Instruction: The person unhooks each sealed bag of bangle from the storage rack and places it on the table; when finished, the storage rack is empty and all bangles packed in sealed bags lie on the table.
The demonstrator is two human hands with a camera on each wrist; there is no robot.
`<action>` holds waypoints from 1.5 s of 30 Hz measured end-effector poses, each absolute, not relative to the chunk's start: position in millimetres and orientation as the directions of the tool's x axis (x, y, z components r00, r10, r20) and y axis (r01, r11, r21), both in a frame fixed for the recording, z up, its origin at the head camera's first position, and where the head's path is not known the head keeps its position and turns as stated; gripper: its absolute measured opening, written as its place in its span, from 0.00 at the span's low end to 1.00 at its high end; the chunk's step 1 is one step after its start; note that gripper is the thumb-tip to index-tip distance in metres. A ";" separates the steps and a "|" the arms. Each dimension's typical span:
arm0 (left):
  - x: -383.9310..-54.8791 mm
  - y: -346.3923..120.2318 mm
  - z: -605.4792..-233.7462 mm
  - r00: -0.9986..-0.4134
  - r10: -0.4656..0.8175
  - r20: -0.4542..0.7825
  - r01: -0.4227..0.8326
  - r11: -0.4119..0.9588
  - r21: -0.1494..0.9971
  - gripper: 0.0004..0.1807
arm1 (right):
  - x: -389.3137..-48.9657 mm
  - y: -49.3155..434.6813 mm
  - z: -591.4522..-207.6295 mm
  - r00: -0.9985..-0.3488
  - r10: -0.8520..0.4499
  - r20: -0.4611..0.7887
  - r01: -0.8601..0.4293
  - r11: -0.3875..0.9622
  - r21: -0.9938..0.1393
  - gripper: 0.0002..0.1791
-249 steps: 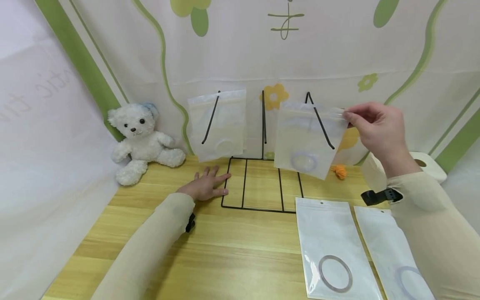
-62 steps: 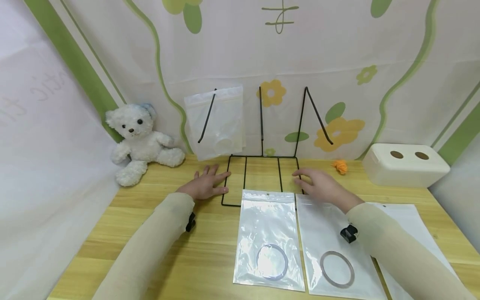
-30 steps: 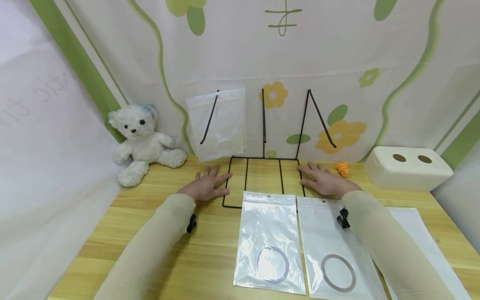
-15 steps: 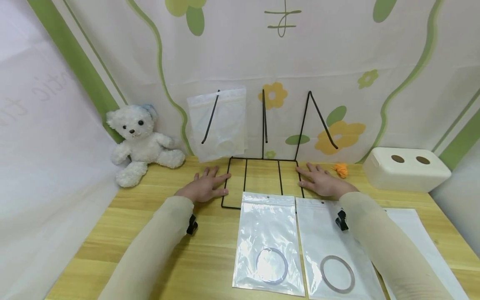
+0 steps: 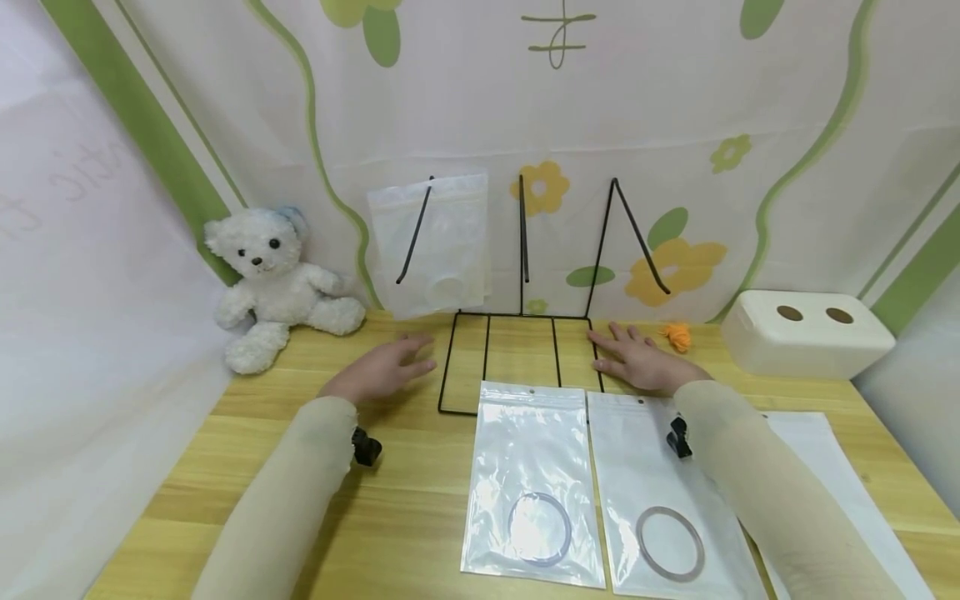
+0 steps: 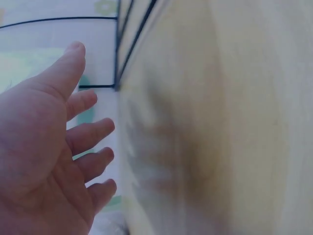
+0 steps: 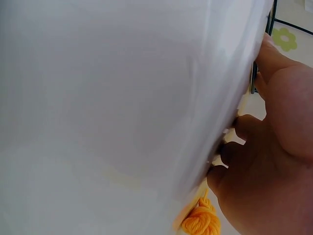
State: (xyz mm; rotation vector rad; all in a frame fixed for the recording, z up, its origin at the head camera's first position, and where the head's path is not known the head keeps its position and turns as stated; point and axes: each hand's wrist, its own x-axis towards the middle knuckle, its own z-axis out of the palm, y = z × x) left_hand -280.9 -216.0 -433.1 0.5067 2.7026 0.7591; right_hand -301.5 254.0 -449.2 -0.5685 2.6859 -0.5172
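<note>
While both hands rest low around the one black wire rack [image 5: 522, 242], here's the count: three prongs [image 5: 641, 237] up top, and three pale flat pouches in a row on the wooden table [image 5: 420, 500], the left pouch [image 5: 528, 458], the middle pouch [image 5: 637, 467] and the right pouch [image 5: 825, 467], partly hidden by a sleeve [image 5: 780, 500]. Two rings [image 5: 568, 532] show, one in each of the first two. Up on the left prong hangs a small bag [image 5: 457, 237]; how many are layered there, I can't tell. Add one white bear [image 5: 273, 292], one orange yarn bundle [image 5: 677, 336], one white box [image 5: 810, 337] with two holes.

Now the rack: it stands right between the hands, the left pouch lying over its front rail. The left hand [image 5: 378, 371] is just outside the left rail, apart from it, fingers loosely extended and spread, nothing in them. And the right hand [image 5: 637, 360]! Fingers fanned out, nothing gripped, its thumb and index finger reaching the rack's right rail, the middle pouch's top edge just below the wrist.
</note>
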 end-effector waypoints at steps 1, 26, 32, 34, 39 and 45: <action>-279.8 -218.0 -430.1 -0.903 0.394 -0.170 0.245 0.798 0.551 0.40 | -301.7 253.9 -448.9 -0.859 -0.443 -0.255 -0.315 0.852 -0.418 0.39; -276.2 -226.7 -352.5 -0.843 0.031 0.536 0.418 0.665 0.619 0.14 | -301.1 252.9 -449.0 -0.862 -0.432 -0.264 -0.298 0.854 -0.426 0.39; -288.4 -221.3 -330.0 -0.785 -0.092 0.613 0.444 0.605 0.661 0.14 | -302.0 253.9 -449.5 -0.863 -0.426 -0.273 -0.287 0.856 -0.430 0.40; -292.4 -219.1 -323.5 -0.780 -0.120 0.614 0.440 0.592 0.675 0.15 | -301.6 254.0 -449.1 -0.862 -0.425 -0.276 -0.286 0.858 -0.427 0.40; -302.2 -212.4 -311.0 -0.790 -0.144 0.596 0.420 0.582 0.696 0.18 | -301.0 254.1 -448.1 -0.861 -0.429 -0.274 -0.294 0.858 -0.420 0.40; -313.1 -203.6 -300.1 -0.771 -0.164 0.615 0.428 0.581 0.692 0.19 | -301.8 252.6 -447.3 -0.861 -0.429 -0.274 -0.291 0.857 -0.425 0.40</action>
